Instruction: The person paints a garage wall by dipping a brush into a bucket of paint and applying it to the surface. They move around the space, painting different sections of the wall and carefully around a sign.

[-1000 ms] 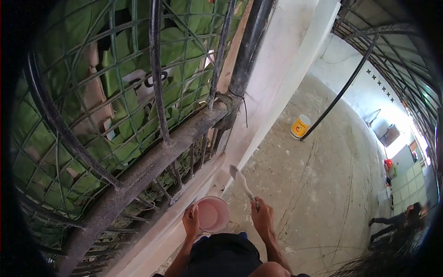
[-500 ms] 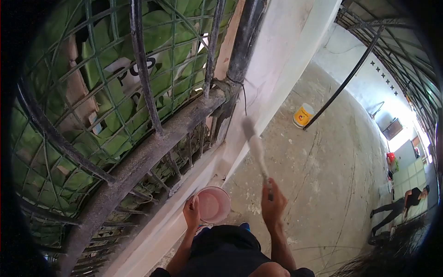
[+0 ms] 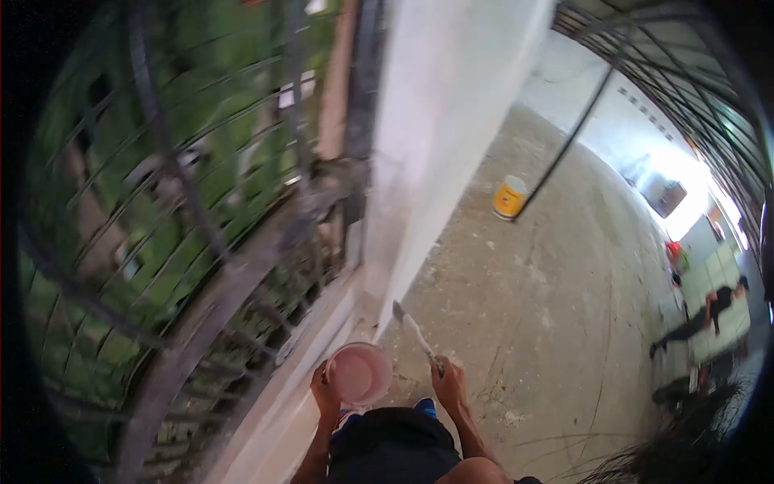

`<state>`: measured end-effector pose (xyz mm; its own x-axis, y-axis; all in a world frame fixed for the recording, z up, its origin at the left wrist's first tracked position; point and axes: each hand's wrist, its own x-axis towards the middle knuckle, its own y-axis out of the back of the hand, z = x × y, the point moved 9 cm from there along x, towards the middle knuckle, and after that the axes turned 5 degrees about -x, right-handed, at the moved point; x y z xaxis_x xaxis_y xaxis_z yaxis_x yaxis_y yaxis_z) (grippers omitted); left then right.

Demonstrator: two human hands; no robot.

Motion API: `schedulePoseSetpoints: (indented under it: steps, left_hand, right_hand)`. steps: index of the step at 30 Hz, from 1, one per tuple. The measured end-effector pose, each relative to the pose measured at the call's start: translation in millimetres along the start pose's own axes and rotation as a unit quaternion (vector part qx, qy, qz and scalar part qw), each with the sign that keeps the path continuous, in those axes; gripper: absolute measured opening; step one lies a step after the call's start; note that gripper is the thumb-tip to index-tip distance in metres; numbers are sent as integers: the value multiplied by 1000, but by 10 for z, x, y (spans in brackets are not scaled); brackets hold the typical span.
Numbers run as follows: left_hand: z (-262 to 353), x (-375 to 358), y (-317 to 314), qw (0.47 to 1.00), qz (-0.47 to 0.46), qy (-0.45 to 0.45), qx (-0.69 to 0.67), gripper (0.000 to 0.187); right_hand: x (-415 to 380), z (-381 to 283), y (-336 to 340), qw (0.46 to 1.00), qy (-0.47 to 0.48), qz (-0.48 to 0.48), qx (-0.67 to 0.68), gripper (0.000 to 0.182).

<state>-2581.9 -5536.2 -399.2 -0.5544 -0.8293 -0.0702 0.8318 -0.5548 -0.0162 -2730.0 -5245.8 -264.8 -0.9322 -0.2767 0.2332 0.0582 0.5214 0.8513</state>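
My left hand (image 3: 324,393) is closed on the rim of a round pink bucket (image 3: 372,373), low and left of the middle. The inside of the bucket is pink and its content is hard to make out. My right hand (image 3: 449,384) grips the handle of a long brush (image 3: 414,331), whose grey tip points up and left, just above and right of the bucket. The tip appears apart from the bucket. A whitish wall post (image 3: 419,137) stands beyond it.
Metal bars with green mesh (image 3: 193,185) fill the left side. A yellow and white bucket (image 3: 509,198) stands on the concrete floor (image 3: 556,298) beside a dark slanted pole (image 3: 568,139). Another person (image 3: 704,313) is at the far right.
My right hand and the brush have moved down and left, closer to the bucket. The camera view has shifted, and the mesh is now blurred.
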Motion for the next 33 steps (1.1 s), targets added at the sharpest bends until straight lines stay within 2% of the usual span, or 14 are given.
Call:
schedulePoseSetpoints:
  steps: [1, 3, 4, 6, 10, 12, 13, 15, 19, 22, 25, 27, 30, 33]
  left_hand:
    - [-35, 11, -87, 1000, -9, -7, -27, 37]
    - [-62, 6, -295, 998, -30, -9, -51, 38]
    - [-67, 0, -392, 998, -38, -6, -48, 38]
    - [-3, -22, -654, 994, -96, -27, -40, 40]
    - [144, -215, -1335, 976, -217, 3, -28, 41]
    - [117, -304, -1682, 967, -254, -5, -13, 42]
    - [115, -342, -1861, 962, -273, -6, -10, 42]
    - [186, -515, -2222, 949, -314, -13, -16, 40]
    - [455, -932, -3018, 924, -378, -49, -5, 38]
    - [742, -1358, -3450, 905, -418, -61, -49, 36]
    - [920, -1798, -3846, 887, -457, -65, -28, 36]
    - [1142, -2089, -4075, 879, -447, -154, -53, 35]
    - [1212, -2513, -4470, 856, -498, -129, -44, 32]
    - [1362, -2951, -4817, 845, -516, -131, -48, 30]
  right_hand:
    - [-48, 92, 151, 999, -20, 27, -7, 24]
    - [-176, 318, 288, 991, -127, -46, 6, 26]
    - [-240, 419, 474, 988, -151, -8, 3, 26]
    - [-477, 613, 645, 980, -195, -19, 42, 30]
    - [-959, 822, 1185, 966, -221, 96, 96, 34]
    - [-1112, 881, 1338, 954, -251, 46, 160, 33]
    - [-1206, 959, 1411, 949, -265, 60, 161, 33]
    - [-1442, 1135, 1415, 936, -312, 7, 164, 31]
    - [-1678, 1472, 1441, 927, -330, -16, 177, 41]
    - [-1762, 1691, 1499, 914, -347, 15, 212, 32]
    - [-1822, 1974, 1560, 921, -341, 27, 187, 32]
    - [-1794, 2123, 1797, 920, -340, 48, 188, 33]
    - [-1862, 2413, 2135, 896, -394, 21, 205, 35]
    - [-1834, 2649, 2586, 926, -341, 80, 137, 34]
